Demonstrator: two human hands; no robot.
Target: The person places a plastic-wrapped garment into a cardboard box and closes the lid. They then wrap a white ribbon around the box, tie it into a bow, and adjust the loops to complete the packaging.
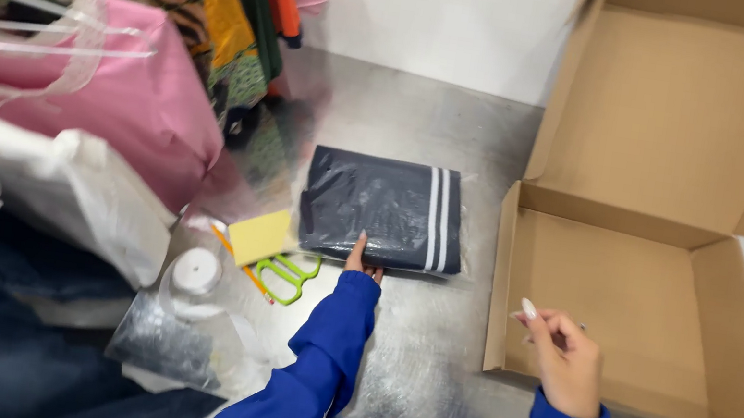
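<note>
A folded dark navy garment with white stripes, sealed in a clear plastic bag [384,209], lies flat on the metal table [412,341]. My left hand [359,258] rests its fingertips on the bag's near edge, in a blue sleeve. To the right, an open cardboard box [715,325] stands with its lid raised. My right hand [563,354] hovers at the box's near left corner, fingers loosely curled, holding nothing that I can see.
Green-handled scissors [287,275], a yellow pad [260,235], an orange pencil and a roll of tape [194,271] lie left of the bag. Hanging garments in plastic covers [90,72] crowd the left side. A white wall backs the table.
</note>
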